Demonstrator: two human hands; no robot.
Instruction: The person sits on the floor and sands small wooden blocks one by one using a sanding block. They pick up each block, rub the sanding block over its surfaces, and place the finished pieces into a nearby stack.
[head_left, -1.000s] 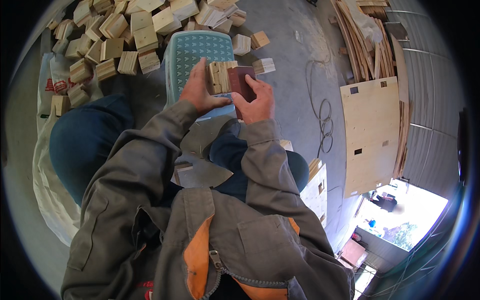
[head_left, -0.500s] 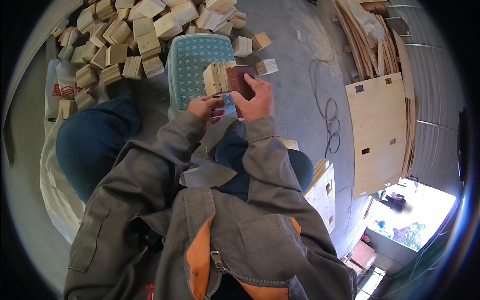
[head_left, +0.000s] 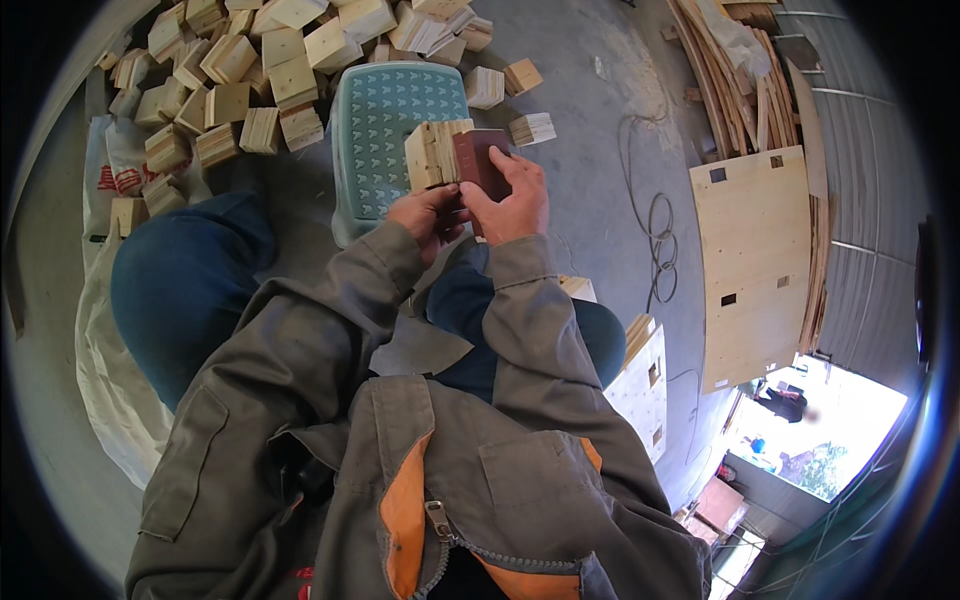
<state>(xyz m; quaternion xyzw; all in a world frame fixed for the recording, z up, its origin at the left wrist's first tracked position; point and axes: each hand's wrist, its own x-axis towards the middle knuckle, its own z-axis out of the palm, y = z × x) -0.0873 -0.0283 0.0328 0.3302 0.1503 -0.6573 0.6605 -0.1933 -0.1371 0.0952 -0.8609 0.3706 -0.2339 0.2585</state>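
A teal plastic stool [head_left: 372,150] with a patterned top stands in front of me. On its right edge is a pale plywood block [head_left: 430,158], its layered edges showing. A reddish-brown faced wood block [head_left: 482,165] lies against the right side of the pale one. My right hand [head_left: 515,205] is closed round the reddish-brown block, thumb and fingers on its face. My left hand [head_left: 430,215] is closed at the lower edge of the blocks, fingertips bent in beside my right thumb. Whatever the left fingers pinch is too small or hidden to tell.
A heap of plywood blocks [head_left: 290,80] covers the floor beyond and left of the stool. A white sack [head_left: 105,260] lies by my left knee. To the right are a cable [head_left: 655,230], a large plywood sheet [head_left: 755,270] and long boards [head_left: 705,75].
My left hand has moved slightly right and closed in against the lower edge of the blocks. The right hand keeps its grip almost unmoved.
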